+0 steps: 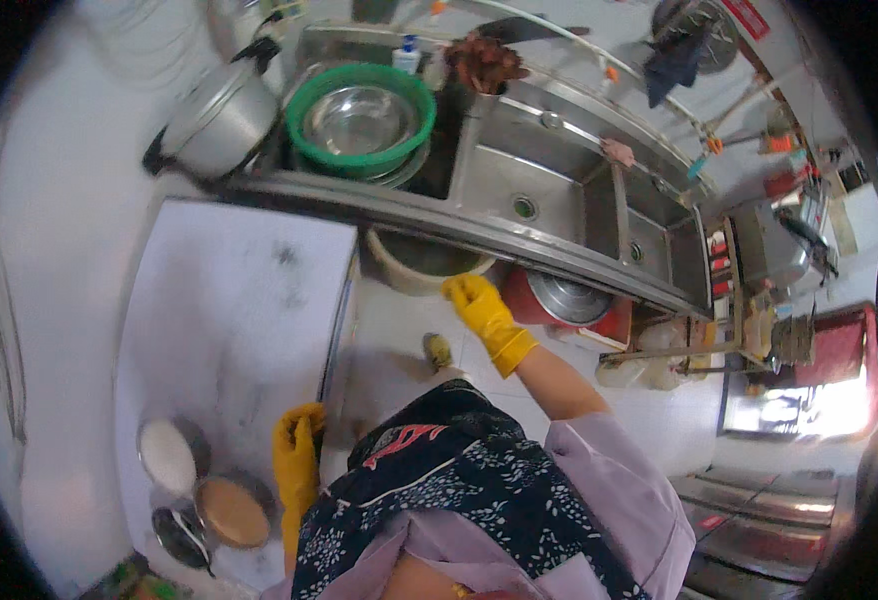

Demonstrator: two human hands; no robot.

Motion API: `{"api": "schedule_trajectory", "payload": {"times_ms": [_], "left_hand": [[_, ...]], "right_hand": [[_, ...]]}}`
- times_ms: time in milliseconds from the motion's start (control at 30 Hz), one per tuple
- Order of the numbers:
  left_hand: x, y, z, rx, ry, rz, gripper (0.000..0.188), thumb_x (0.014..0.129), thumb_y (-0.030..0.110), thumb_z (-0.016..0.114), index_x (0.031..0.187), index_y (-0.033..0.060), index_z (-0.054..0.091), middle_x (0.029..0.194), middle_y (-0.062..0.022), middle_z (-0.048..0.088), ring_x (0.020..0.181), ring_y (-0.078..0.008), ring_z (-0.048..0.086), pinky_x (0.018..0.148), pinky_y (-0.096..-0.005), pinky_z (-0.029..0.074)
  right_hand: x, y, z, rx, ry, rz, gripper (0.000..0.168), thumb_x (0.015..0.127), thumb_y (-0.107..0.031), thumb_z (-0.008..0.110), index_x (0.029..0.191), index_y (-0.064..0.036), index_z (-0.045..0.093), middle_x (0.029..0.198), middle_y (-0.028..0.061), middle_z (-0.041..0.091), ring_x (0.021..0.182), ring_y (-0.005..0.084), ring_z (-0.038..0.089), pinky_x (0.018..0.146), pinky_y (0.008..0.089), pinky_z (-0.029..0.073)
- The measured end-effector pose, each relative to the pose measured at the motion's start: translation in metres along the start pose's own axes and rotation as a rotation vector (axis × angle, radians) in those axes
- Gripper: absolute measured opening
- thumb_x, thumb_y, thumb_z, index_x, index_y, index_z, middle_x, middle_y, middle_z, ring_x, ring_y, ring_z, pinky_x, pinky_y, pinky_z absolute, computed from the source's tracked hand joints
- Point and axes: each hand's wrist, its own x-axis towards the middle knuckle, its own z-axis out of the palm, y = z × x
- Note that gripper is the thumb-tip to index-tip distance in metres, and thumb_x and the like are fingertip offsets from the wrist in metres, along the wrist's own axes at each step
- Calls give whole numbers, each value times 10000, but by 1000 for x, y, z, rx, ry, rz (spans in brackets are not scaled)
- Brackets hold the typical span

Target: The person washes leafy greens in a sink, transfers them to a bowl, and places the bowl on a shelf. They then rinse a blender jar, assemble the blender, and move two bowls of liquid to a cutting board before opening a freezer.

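Observation:
Both my hands wear yellow rubber gloves. My right hand (484, 319) is over the floor in front of the steel sink counter, its fingers curled in and nothing seen in them. Behind those fingers, under the counter, is the rim of a pale round tub (401, 270). My left hand (300, 450) hangs low by the right edge of a white-topped table (236, 315), fingers bent; whether it touches the edge I cannot tell. Near it on the table stand a bowl of white contents (167, 456), a bowl of brown contents (233, 512) and a dark bowl (179, 536).
A double-basin steel sink (529, 176) runs across ahead. On its left end sits a green plastic basin (304, 142) with a steel bowl (360, 120) inside, beside a large aluminium pot (221, 120). Below are a red bucket (518, 296) and a metal lid (570, 296). Shelving (739, 300) stands right.

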Motion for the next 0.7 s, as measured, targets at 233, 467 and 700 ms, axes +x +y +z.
{"api": "schedule_trajectory", "payload": {"times_ms": [233,467,700], "left_hand": [[79,-16,142,90,131,-64,226,1065,146,581,1205,-5,674,1130,-99,721,1015,-180,669,921,-313,520],[122,-67,257,283,8,-537,399,1042,278,648,1298,-28,650,1190,-115,718,1045,-199,680,944,-323,538],[157,-55,330,340,-45,-794,455,1033,298,659,1357,-19,622,1235,-134,714,1114,-226,677,981,-331,526]], "right_hand": [[184,222,-235,-130,380,410,283,951,-309,709,1025,-37,729,959,183,744,915,337,706,843,419,538],[343,451,-422,-545,533,475,974,807,-548,798,1535,-24,417,1511,368,444,1359,514,493,1096,517,459],[448,551,-521,-579,753,443,1040,780,-677,770,1533,-45,431,1533,376,405,1378,531,470,1126,507,435]]}}
